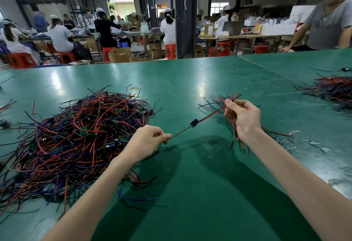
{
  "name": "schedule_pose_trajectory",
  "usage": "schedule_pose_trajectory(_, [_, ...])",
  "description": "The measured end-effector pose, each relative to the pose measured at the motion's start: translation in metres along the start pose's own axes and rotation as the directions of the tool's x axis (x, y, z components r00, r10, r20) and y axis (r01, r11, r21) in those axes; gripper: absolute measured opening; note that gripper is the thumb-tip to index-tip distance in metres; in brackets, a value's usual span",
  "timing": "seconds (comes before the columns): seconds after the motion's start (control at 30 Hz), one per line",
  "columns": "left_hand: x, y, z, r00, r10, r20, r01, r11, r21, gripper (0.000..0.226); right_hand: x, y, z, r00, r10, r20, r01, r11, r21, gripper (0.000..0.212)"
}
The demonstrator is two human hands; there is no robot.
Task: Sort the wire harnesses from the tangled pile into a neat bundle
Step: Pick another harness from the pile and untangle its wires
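A big tangled pile (76, 135) of red, black and blue wire harnesses with small green boards lies on the left of the green table (190, 193). One harness (194, 122), red and black wires with a small blue part in its middle, is stretched in the air between my hands. My left hand (146, 141) pinches its lower end beside the pile. My right hand (242, 115) pinches its upper end, held over a small sorted bundle (219, 101) of harnesses that lies under and behind that hand.
Another heap of harnesses (335, 90) lies at the table's far right. A person in a grey shirt (327, 25) leans on the far right edge. A yellow rubber band (132, 88) and a stray wire (231, 67) lie farther back. Plastic scraps (293, 137) lie right of my forearm.
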State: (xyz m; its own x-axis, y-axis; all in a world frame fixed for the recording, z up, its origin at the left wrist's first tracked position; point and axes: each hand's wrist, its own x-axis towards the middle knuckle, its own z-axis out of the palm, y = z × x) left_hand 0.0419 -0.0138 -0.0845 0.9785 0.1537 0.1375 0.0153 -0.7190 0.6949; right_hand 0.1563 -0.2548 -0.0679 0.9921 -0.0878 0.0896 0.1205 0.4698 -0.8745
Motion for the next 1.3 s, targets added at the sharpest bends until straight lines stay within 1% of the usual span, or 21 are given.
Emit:
schedule_pose_trajectory(0.07, [0.0, -0.001, -0.001, 1.0, -0.021, -0.021, 0.022, 0.999, 0.046, 0.031, -0.001, 0.001, 0.001, 1.0, -0.005, 0.01, 0.005, 1.0, -0.002, 0.023])
schedule_pose_trajectory(0.3, [-0.002, 0.001, -0.007, 0.996, -0.068, -0.059, 0.074, 0.992, 0.106, 0.039, -0.002, 0.0, 0.0, 1.0, 0.007, 0.021, -0.007, 1.0, 0.018, 0.022])
schedule_pose_trajectory(0.33, [-0.004, 0.003, -0.007, 0.996, -0.07, -0.06, 0.078, 0.986, 0.144, 0.039, -0.003, 0.0, 0.0, 0.999, 0.021, 0.024, -0.021, 0.999, 0.036, 0.022])
schedule_pose_trajectory(0.4, [-0.008, 0.006, -0.008, 0.997, -0.058, -0.059, 0.073, 0.953, 0.295, 0.035, -0.004, -0.001, 0.001, 0.997, 0.063, 0.045, -0.066, 0.995, 0.077, 0.024])
schedule_pose_trajectory(0.5, [-0.011, 0.015, -0.008, 0.998, 0.021, -0.066, 0.017, 0.846, 0.533, 0.029, -0.006, -0.001, 0.005, 0.986, 0.135, 0.099, -0.148, 0.981, 0.128, 0.026])
schedule_pose_trajectory(0.57, [-0.012, 0.019, -0.005, 0.996, 0.066, -0.057, -0.019, 0.805, 0.592, 0.026, -0.009, 0.0, 0.007, 0.974, 0.177, 0.142, -0.196, 0.972, 0.128, 0.027])
schedule_pose_trajectory(0.6, [-0.013, 0.02, -0.003, 0.994, 0.094, -0.061, -0.041, 0.813, 0.581, 0.023, -0.011, 0.002, 0.009, 0.967, 0.196, 0.163, -0.217, 0.969, 0.12, 0.026])
schedule_pose_trajectory(0.63, [-0.013, 0.02, 0.0, 0.99, 0.12, -0.076, -0.061, 0.844, 0.533, 0.017, -0.013, 0.003, 0.01, 0.96, 0.213, 0.182, -0.235, 0.966, 0.11, 0.026])
schedule_pose_trajectory(0.67, [-0.013, 0.021, 0.002, 0.985, 0.138, -0.1, -0.079, 0.891, 0.448, 0.012, -0.015, 0.004, 0.012, 0.953, 0.228, 0.198, -0.251, 0.963, 0.098, 0.025])
schedule_pose_trajectory(0.7, [-0.013, 0.022, 0.004, 0.982, 0.14, -0.124, -0.091, 0.936, 0.34, 0.015, -0.017, 0.005, 0.013, 0.947, 0.241, 0.212, -0.263, 0.961, 0.084, 0.025])
schedule_pose_trajectory(0.73, [-0.011, 0.023, 0.007, 0.982, 0.125, -0.14, -0.093, 0.972, 0.217, 0.021, -0.019, 0.006, 0.014, 0.942, 0.252, 0.223, -0.274, 0.959, 0.072, 0.024])
schedule_pose_trajectory(0.8, [-0.009, 0.028, 0.011, 0.99, 0.047, -0.131, -0.049, 0.999, -0.008, 0.025, -0.022, 0.008, 0.016, 0.932, 0.27, 0.241, -0.291, 0.955, 0.053, 0.023])
schedule_pose_trajectory(0.87, [-0.008, 0.032, 0.017, 0.996, -0.027, -0.079, 0.013, 0.985, -0.174, 0.022, -0.024, 0.008, 0.018, 0.923, 0.286, 0.258, -0.305, 0.952, 0.034, 0.024])
schedule_pose_trajectory(0.93, [-0.01, 0.033, 0.021, 0.998, -0.058, -0.02, 0.049, 0.951, -0.307, 0.02, -0.026, 0.007, 0.019, 0.916, 0.294, 0.275, -0.312, 0.95, 0.024, 0.024])
schedule_pose_trajectory(1.03, [-0.014, 0.035, 0.023, 0.993, -0.068, 0.092, 0.106, 0.855, -0.508, 0.023, -0.028, 0.007, 0.02, 0.917, 0.282, 0.283, -0.301, 0.953, 0.026, 0.024])
schedule_pose_trajectory(1.07, [-0.015, 0.036, 0.023, 0.99, -0.07, 0.12, 0.125, 0.832, -0.541, 0.025, -0.029, 0.007, 0.02, 0.92, 0.275, 0.279, -0.293, 0.956, 0.022, 0.024])
schedule_pose_trajectory(1.13, [-0.017, 0.038, 0.022, 0.987, -0.065, 0.145, 0.136, 0.817, -0.56, 0.023, -0.028, 0.007, 0.02, 0.928, 0.263, 0.264, -0.275, 0.961, 0.01, 0.025])
schedule_pose_trajectory(1.23, [-0.019, 0.039, 0.023, 0.987, -0.053, 0.154, 0.128, 0.836, -0.533, 0.013, -0.029, 0.009, 0.02, 0.933, 0.254, 0.255, -0.259, 0.966, -0.015, 0.026])
schedule_pose_trajectory(1.3, [-0.021, 0.039, 0.026, 0.984, -0.076, 0.159, 0.149, 0.838, -0.525, 0.012, -0.03, 0.01, 0.021, 0.931, 0.258, 0.256, -0.263, 0.965, -0.019, 0.027])
